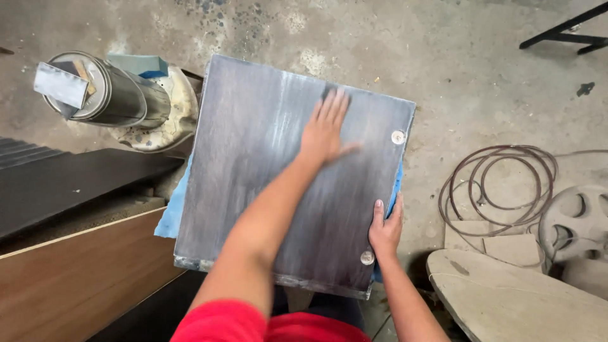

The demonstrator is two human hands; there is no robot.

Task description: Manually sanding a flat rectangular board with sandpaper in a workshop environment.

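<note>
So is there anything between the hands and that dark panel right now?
Nothing visible: the left hand lies flat on the dark panel, and the right hand grips its right edge, fingers wrapped around it.

A stained, dusty concrete floor (456, 57) is filling the far and right parts of the scene, mottled with pale patches. A coil of brownish hose (500, 187) is lying on it at the right, near a grey spoked wheel (579, 221). A brown wooden board (76, 285) is standing at the near left. Black metal legs (567, 31) are showing far right.
</note>
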